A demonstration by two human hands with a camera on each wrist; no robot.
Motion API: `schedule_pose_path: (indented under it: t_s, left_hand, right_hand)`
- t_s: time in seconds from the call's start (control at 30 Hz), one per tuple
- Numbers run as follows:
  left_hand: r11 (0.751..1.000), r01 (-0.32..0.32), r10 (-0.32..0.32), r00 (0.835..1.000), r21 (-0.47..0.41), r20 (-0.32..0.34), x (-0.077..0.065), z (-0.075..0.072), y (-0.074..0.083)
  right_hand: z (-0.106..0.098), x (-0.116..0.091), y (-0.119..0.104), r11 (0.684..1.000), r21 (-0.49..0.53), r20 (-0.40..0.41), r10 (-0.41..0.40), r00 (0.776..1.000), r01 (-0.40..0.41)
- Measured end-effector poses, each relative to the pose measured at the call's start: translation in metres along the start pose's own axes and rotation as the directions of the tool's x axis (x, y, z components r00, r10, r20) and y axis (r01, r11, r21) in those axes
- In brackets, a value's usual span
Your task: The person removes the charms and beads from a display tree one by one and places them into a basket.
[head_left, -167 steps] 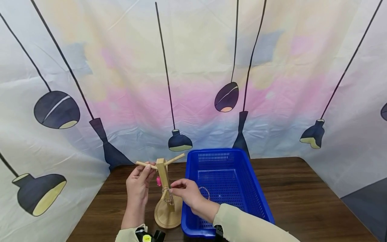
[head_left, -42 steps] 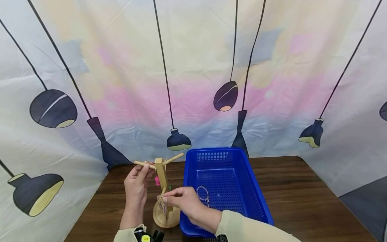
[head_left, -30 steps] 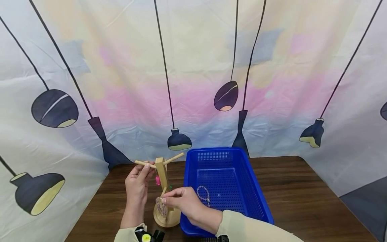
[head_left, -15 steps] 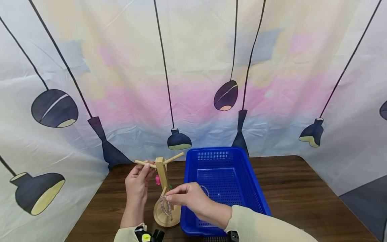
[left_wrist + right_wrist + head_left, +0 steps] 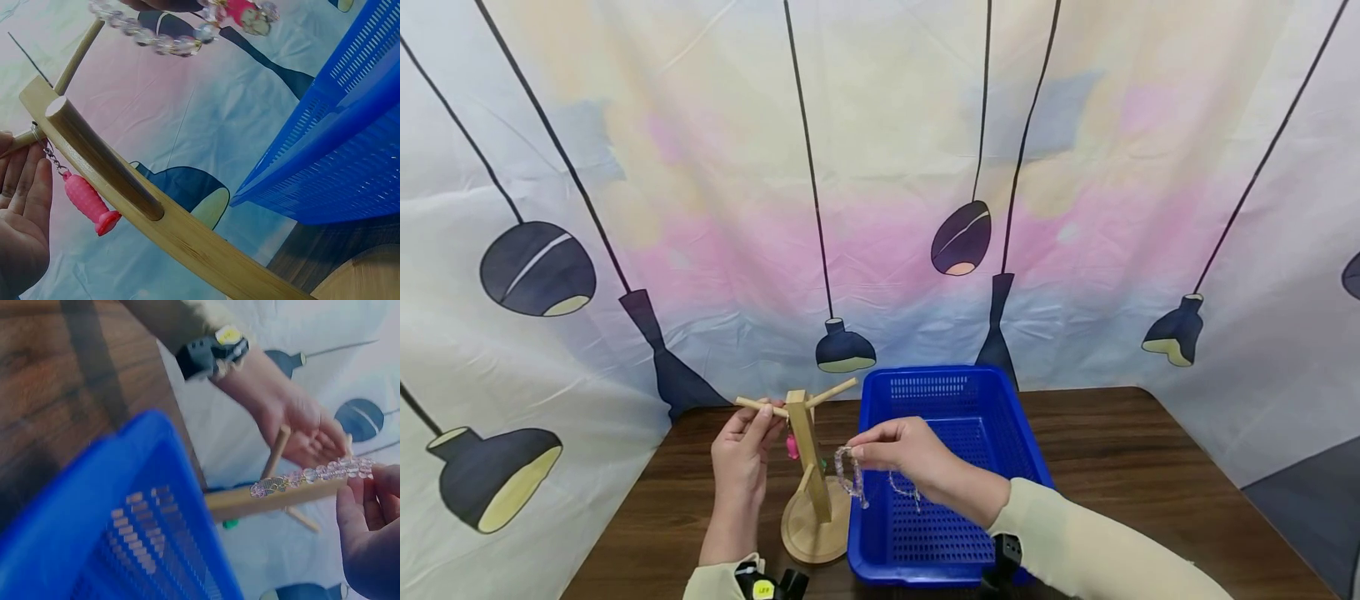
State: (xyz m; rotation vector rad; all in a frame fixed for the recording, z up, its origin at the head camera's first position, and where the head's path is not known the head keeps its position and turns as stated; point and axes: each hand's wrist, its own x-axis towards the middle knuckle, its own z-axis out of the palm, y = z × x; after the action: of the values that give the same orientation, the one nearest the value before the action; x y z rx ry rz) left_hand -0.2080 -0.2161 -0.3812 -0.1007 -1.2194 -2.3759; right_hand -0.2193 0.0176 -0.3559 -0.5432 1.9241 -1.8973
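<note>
My left hand (image 5: 739, 467) pinches the upper left peg of a wooden peg stand (image 5: 808, 450) with a round base. A pink figure keychain (image 5: 87, 197) hangs from that peg by a metal chain, close to the left fingers. Between thumb and fingertips, my right hand (image 5: 917, 454) holds a clear pinkish beaded bracelet (image 5: 850, 479), which dangles between the stand and the basket's left rim. The left wrist view shows a pink-and-white charm (image 5: 247, 15) by the beads. The lower front peg (image 5: 806, 478) is bare. A second beaded bracelet (image 5: 904, 492) is at the basket, partly behind the right hand.
A blue perforated plastic basket (image 5: 1037, 454) stands on the dark wooden table (image 5: 1150, 483), right beside the stand's base. Something small and green (image 5: 230, 523) shows behind the post. A printed cloth (image 5: 895, 167) hangs behind the table.
The right hand has drawn the bracelet away from the lower front peg and carried it up and right to the basket's left side. The left hand stays on its peg.
</note>
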Motion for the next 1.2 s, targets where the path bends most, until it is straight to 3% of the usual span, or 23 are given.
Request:
schedule_pose_path:
  t_s: [0.2,0.6,1.2]
  left_hand:
    - [1.0,-0.004,0.004,1.0,0.003,0.008,0.0,-0.001,0.0]
    - [1.0,0.008,-0.008,1.0,0.005,-0.002,-0.001,0.0,0.0]
    - [0.999,0.001,-0.001,1.0,0.044,0.001,0.001,0.0,-0.001]
  right_hand:
    - [-0.022,0.007,0.005,0.996,-0.084,0.03,0.029,0.999,-0.026]
    - [-0.056,0.025,0.021,0.992,-0.11,0.052,0.064,0.997,-0.058]
    - [-0.081,0.052,0.042,0.981,-0.151,0.001,0.123,0.992,-0.121]
